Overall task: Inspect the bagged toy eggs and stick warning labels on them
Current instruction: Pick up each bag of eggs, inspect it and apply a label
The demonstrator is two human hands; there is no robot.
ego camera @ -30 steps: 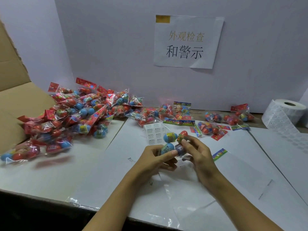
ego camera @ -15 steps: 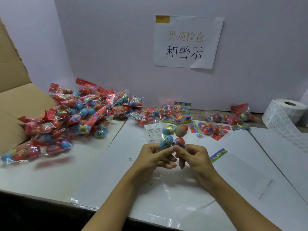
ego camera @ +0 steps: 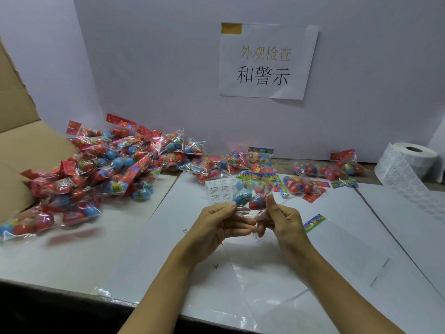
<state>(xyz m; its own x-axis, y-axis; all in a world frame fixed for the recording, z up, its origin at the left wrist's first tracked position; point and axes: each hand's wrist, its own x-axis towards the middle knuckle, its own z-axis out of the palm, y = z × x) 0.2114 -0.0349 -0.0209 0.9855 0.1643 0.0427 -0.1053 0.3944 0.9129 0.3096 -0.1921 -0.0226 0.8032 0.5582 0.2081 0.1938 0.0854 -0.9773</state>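
Both hands are holding one clear bag of toy eggs (ego camera: 250, 197) up above the white table (ego camera: 361, 237), close together at the middle of the view. The left hand (ego camera: 216, 225) is pinching the bag's lower left edge between thumb and fingers, and the right hand (ego camera: 284, 221) is gripping the lower right edge, its thumb pointing up against the plastic. Inside the bag a blue egg is sitting on the left and a red one on the right, with a colourful header card at the top. Just behind the bag, a small sheet of warning labels (ego camera: 220, 192) is lying on the table. A large heap of bagged eggs (ego camera: 103, 169) is spreading over the table's left side beside an open cardboard box (ego camera: 21, 145). A few more bags (ego camera: 325, 172) are lying near the back wall on the right. A roll of white labels (ego camera: 409, 162) is standing at the far right, its strip trailing forward. A paper sign (ego camera: 267, 61) with Chinese characters is hanging on the wall.
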